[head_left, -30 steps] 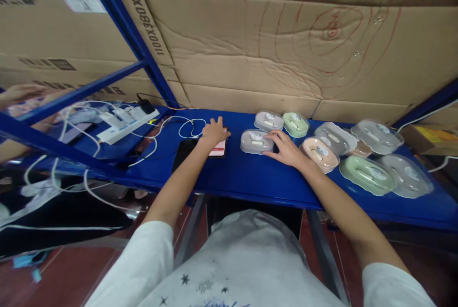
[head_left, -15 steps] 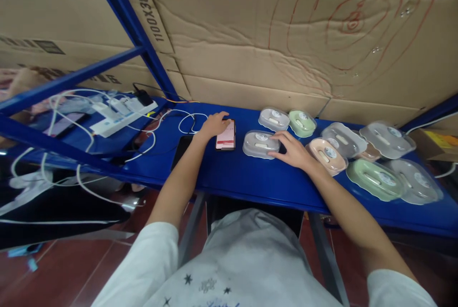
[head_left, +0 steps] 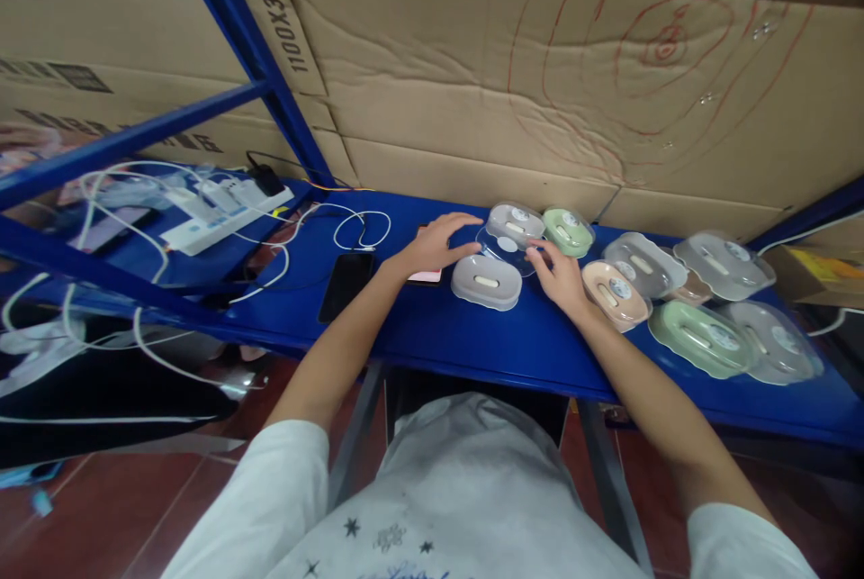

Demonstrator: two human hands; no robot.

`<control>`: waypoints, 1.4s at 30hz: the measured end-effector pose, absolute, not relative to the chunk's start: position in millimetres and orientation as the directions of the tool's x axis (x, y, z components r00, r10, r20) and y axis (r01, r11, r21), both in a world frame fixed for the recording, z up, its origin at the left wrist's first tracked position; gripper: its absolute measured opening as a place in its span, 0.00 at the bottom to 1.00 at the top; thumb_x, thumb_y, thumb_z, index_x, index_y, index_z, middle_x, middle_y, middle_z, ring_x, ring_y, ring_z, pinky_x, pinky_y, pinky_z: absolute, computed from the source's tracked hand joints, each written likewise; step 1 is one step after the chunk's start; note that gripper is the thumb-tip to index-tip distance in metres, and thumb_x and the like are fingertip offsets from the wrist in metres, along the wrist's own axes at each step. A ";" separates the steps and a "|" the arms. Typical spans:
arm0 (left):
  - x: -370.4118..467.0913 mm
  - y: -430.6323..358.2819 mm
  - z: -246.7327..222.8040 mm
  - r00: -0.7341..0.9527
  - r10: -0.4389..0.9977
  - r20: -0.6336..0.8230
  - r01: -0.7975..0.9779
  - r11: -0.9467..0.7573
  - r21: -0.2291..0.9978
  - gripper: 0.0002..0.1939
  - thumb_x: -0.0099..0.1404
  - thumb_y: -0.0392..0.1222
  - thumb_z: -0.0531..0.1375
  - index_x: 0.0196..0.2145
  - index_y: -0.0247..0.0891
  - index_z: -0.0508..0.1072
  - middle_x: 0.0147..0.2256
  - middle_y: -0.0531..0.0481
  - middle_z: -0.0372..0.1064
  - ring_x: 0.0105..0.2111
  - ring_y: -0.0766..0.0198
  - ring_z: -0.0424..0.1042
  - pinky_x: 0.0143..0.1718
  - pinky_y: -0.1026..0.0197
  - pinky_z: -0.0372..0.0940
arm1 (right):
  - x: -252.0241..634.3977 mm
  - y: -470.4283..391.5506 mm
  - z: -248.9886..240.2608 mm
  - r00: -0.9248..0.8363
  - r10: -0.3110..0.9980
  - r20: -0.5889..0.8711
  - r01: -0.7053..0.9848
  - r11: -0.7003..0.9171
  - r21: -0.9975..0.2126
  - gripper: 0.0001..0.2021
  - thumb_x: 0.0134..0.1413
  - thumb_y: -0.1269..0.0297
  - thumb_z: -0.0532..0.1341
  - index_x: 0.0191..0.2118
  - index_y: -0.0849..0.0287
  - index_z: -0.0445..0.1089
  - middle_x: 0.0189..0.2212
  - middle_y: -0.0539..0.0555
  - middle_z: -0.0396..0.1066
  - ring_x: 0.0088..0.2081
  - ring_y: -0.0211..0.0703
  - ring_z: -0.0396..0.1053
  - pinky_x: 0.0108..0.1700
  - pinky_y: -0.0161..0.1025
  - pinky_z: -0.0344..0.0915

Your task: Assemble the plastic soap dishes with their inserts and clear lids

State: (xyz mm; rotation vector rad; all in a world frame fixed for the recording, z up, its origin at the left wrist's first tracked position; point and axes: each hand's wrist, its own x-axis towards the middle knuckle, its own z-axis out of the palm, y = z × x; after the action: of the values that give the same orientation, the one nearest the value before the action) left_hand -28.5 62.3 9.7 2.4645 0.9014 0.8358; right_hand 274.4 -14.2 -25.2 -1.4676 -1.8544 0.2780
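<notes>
A grey soap-dish-like box (head_left: 486, 284) sits uncovered on the blue table, a cream strip across its middle. Just behind it is a clear plastic lid (head_left: 505, 246) with a round white sticker, its right edge pinched by my right hand (head_left: 559, 277). My left hand (head_left: 438, 246) is open over a phone (head_left: 427, 276) with a lit pink screen, thumb and fingers spread towards the lid's left edge; I cannot tell whether they touch it. At the back stand a lidded grey box (head_left: 517, 223) and a lidded green box (head_left: 568, 232).
On the right are several more lidded boxes, among them a peach one (head_left: 616, 294) and a green one (head_left: 702, 338). A black phone (head_left: 346, 286) lies left of my left forearm. White cables and a power strip (head_left: 226, 221) lie further left, and cardboard (head_left: 472, 111) walls the back.
The clear lid has come off the front grey box and moved back, held in my right hand. My left hand has shifted right from the phone screen towards the lid.
</notes>
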 end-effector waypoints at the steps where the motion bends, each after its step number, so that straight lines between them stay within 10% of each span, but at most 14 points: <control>1: -21.3 53.5 12.3 0.659 0.634 0.404 0.416 -0.755 0.506 0.28 0.73 0.61 0.63 0.63 0.44 0.73 0.63 0.43 0.71 0.65 0.50 0.68 0.69 0.45 0.59 | 274.8 -13.4 -24.8 -0.016 0.896 0.444 0.768 0.295 -0.568 0.25 0.74 0.44 0.55 0.63 0.56 0.73 0.45 0.58 0.83 0.47 0.56 0.81 0.53 0.54 0.76; 10: -0.6 17.7 16.8 0.855 0.510 0.089 0.451 -0.818 0.356 0.23 0.63 0.57 0.74 0.52 0.46 0.81 0.54 0.47 0.77 0.56 0.47 0.74 0.60 0.47 0.58 | 290.8 -1.2 -19.8 -0.144 0.829 0.540 0.921 0.312 -0.233 0.27 0.71 0.71 0.46 0.69 0.62 0.67 0.69 0.63 0.68 0.71 0.55 0.63 0.72 0.59 0.58; 16: 4.7 26.1 8.4 0.860 0.462 0.216 0.344 -0.838 0.424 0.14 0.76 0.51 0.63 0.53 0.45 0.81 0.54 0.48 0.82 0.57 0.54 0.78 0.60 0.53 0.62 | 289.0 24.1 -16.0 -0.246 0.915 0.319 0.959 0.277 -0.054 0.35 0.69 0.63 0.57 0.78 0.65 0.53 0.79 0.66 0.47 0.79 0.62 0.45 0.77 0.64 0.42; 26: 10.8 28.2 -1.8 0.711 0.559 0.427 0.588 -0.806 0.075 0.10 0.76 0.41 0.61 0.51 0.42 0.79 0.51 0.42 0.77 0.52 0.48 0.74 0.53 0.48 0.63 | 292.0 42.8 9.9 -0.019 0.927 0.375 0.979 0.094 -0.182 0.28 0.77 0.50 0.47 0.67 0.61 0.70 0.55 0.69 0.79 0.57 0.62 0.74 0.63 0.56 0.62; 31: 7.6 23.9 5.3 0.765 0.554 0.328 0.533 -0.831 0.159 0.11 0.78 0.44 0.59 0.45 0.40 0.81 0.43 0.45 0.79 0.46 0.52 0.77 0.52 0.50 0.64 | 300.7 28.9 11.7 0.211 0.897 0.388 0.976 -0.173 -0.131 0.31 0.76 0.51 0.51 0.70 0.72 0.63 0.61 0.79 0.72 0.62 0.73 0.69 0.64 0.67 0.59; 36: 5.8 14.7 9.0 0.853 0.485 0.194 0.441 -0.868 0.230 0.28 0.63 0.63 0.73 0.53 0.43 0.81 0.55 0.45 0.79 0.58 0.44 0.73 0.61 0.45 0.60 | 312.9 30.9 1.7 0.180 0.963 0.200 0.981 -0.159 -0.115 0.41 0.63 0.51 0.68 0.75 0.62 0.56 0.70 0.76 0.62 0.69 0.79 0.59 0.62 0.74 0.60; 42: 7.3 12.7 5.2 0.888 0.432 0.157 0.402 -0.895 0.193 0.21 0.73 0.55 0.67 0.57 0.42 0.79 0.60 0.42 0.78 0.60 0.46 0.74 0.61 0.45 0.58 | 323.2 36.5 -0.4 0.222 0.919 0.326 0.973 -0.186 -0.138 0.24 0.70 0.58 0.58 0.67 0.58 0.67 0.60 0.73 0.70 0.58 0.71 0.70 0.57 0.65 0.66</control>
State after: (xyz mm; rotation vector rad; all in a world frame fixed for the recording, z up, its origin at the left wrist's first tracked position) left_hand 7.3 12.7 5.2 2.9009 0.6444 0.2937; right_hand 323.2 36.5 -0.4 -2.1884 -1.7672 -0.2421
